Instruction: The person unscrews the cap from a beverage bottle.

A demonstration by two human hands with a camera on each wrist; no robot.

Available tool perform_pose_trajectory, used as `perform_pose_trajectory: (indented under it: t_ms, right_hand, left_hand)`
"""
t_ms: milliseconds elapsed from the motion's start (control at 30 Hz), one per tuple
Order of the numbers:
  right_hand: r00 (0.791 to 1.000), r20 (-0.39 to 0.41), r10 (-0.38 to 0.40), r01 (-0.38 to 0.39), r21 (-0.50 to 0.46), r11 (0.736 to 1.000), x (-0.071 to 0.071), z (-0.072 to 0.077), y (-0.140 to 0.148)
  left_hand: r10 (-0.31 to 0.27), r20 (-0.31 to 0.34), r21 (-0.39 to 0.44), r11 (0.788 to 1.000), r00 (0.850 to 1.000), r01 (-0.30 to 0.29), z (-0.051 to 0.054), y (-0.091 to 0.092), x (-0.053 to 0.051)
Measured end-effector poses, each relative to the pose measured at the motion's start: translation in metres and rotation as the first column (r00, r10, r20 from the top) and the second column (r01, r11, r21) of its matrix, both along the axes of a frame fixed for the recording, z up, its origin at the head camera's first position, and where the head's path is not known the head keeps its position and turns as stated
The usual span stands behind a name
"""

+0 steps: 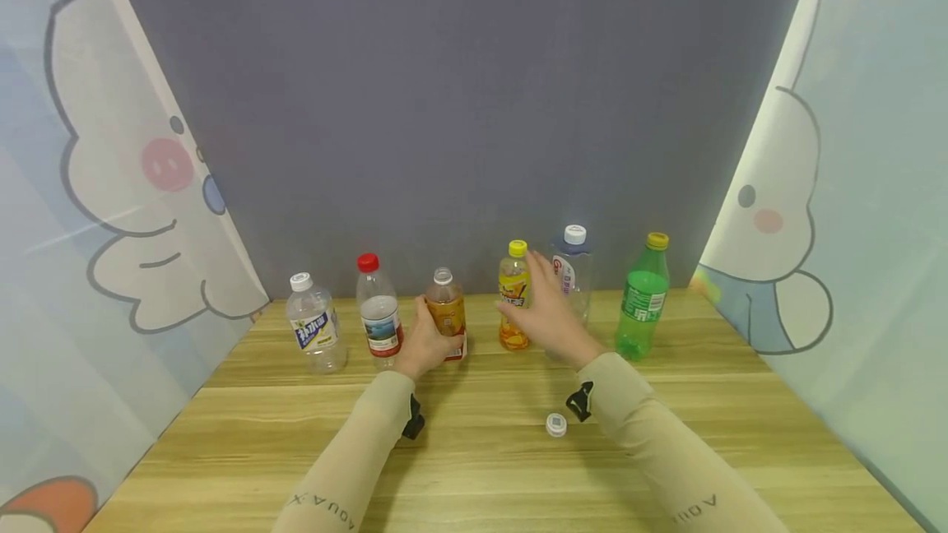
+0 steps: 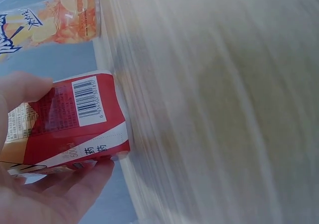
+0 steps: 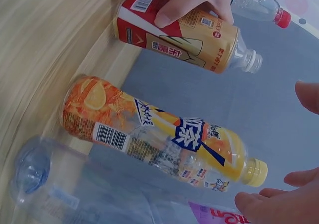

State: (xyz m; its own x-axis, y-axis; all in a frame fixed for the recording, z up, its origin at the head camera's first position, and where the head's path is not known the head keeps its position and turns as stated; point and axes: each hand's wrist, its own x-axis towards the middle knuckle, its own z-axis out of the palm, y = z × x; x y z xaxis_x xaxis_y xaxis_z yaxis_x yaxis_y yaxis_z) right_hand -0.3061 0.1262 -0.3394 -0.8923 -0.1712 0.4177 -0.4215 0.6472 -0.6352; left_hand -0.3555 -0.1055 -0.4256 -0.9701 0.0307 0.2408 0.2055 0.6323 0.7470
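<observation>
My left hand [image 1: 425, 341] grips an uncapped bottle with a red and orange label [image 1: 448, 315], which stands on the table. In the left wrist view, the thumb and fingers wrap round that label's sides. My right hand [image 1: 550, 308] is beside a yellow-capped tea bottle [image 1: 514, 294], its fingers spread near the yellow cap [image 3: 257, 172]. In the right wrist view a gap shows between the fingertips and this cap. Behind the right hand stands a clear bottle with a white cap [image 1: 574, 235]. A loose white cap [image 1: 556, 424] lies on the table in front of the right hand.
At the left stand a clear bottle with a blue and white label [image 1: 317, 331] and a red-capped bottle [image 1: 381, 319]. A green bottle [image 1: 643, 298] with a yellow cap is at the right. A grey backdrop [image 1: 474, 105] rises behind the wooden table [image 1: 474, 467].
</observation>
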Motion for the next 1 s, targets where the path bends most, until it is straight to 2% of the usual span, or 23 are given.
perform_pose_trajectory:
  t_ms: [400, 567, 800, 1000]
  right_hand:
    - [0.998, 0.038, -0.049, 0.053, -0.092, 0.994, -0.021, -0.006, -0.013]
    - [0.994, 0.058, -0.088, 0.093, -0.101, 0.991, -0.026, -0.007, -0.015]
    - [0.972, 0.174, -0.159, 0.174, -0.078, 0.982, -0.032, -0.009, -0.018]
    - [0.961, 0.190, -0.201, 0.218, -0.073, 0.973, -0.035, -0.011, -0.020]
  left_hand:
    - [0.018, 0.005, -0.014, 1.000, 1.000, -0.018, -0.002, -0.002, 0.001]
    - [0.019, -0.009, -0.020, 1.000, 1.000, -0.020, -0.003, 0.000, 0.000]
    - [0.028, -0.004, -0.020, 0.999, 1.000, -0.028, -0.002, 0.003, 0.001]
    - [0.023, -0.006, -0.001, 1.000, 1.000, -0.023, -0.002, 0.004, 0.004]
